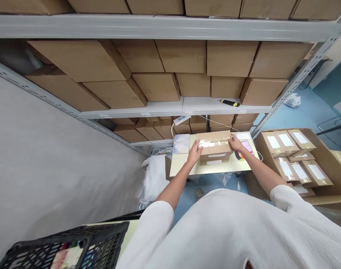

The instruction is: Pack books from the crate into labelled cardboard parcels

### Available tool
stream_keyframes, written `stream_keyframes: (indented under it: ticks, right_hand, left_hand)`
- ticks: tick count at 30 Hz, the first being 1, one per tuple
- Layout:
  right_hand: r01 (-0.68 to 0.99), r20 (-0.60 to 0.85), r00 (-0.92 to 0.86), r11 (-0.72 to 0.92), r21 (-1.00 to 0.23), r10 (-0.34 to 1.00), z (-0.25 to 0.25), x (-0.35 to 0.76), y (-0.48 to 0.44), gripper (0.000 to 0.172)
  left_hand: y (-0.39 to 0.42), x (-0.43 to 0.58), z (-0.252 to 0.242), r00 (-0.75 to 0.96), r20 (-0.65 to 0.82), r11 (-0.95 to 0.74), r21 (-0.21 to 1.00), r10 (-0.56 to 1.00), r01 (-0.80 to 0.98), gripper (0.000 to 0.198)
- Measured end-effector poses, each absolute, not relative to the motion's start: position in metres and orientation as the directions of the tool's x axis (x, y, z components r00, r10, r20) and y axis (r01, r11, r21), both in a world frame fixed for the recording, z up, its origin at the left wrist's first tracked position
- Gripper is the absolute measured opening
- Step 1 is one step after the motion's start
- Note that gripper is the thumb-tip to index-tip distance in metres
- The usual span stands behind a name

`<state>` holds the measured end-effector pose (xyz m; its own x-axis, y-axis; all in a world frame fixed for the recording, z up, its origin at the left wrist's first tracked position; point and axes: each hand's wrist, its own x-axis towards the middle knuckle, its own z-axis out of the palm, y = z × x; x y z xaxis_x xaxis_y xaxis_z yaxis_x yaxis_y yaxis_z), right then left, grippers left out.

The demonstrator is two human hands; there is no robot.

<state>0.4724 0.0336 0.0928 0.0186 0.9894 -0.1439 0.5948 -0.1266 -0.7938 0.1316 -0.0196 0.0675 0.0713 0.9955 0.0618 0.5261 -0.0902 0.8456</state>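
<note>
A brown cardboard box (215, 148) with clear tape along its top seam stands on a small pale table (184, 166). White labels show on its near side. My left hand (195, 152) grips the box's left end, fingers bent over the edge. At the opposite end my right hand (234, 142) is closed on the upper right corner. Just right of the box, partly behind my right forearm, lie a phone (247, 147) with a lit pink screen and a roundish orange and blue thing (239, 155).
A metal shelf (159, 108) filled with cardboard boxes rises in front, with a utility knife (229, 102) on its board. A power strip (182, 120) hangs below. Right stands a large carton (333, 168) of labelled boxes. A black crate (103, 243) is lower left.
</note>
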Motion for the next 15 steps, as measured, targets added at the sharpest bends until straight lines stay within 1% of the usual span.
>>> stream_keyframes:
  ticks: [3, 5, 9, 12, 15]
  right_hand:
    - [0.593, -0.106, 0.032, -0.104, -0.798, 0.994, 0.09, 0.469, 0.032, 0.066]
    - [0.597, -0.11, 0.03, -0.106, -0.795, 0.993, 0.088, 0.464, 0.03, 0.069]
    - [0.615, -0.164, 0.001, -0.13, -0.778, 0.986, 0.084, 0.451, 0.023, 0.072]
    - [0.641, -0.227, 0.025, -0.19, -0.744, 0.973, 0.079, 0.443, 0.017, 0.071]
    - [0.646, -0.25, 0.056, -0.226, -0.729, 0.967, 0.077, 0.444, 0.013, 0.072]
  left_hand:
    - [-0.019, 0.128, 0.066, 0.067, 0.058, -0.085, 0.852, 0.996, 0.517, 0.066]
    - [-0.02, 0.123, 0.065, 0.065, 0.067, -0.091, 0.855, 0.996, 0.511, 0.065]
    - [-0.023, 0.109, 0.059, 0.045, 0.096, -0.105, 0.854, 0.994, 0.51, 0.064]
    - [-0.024, 0.101, 0.054, 0.045, 0.104, -0.113, 0.855, 0.993, 0.507, 0.063]
    - [-0.023, 0.102, 0.052, 0.066, 0.103, -0.122, 0.859, 0.992, 0.497, 0.063]
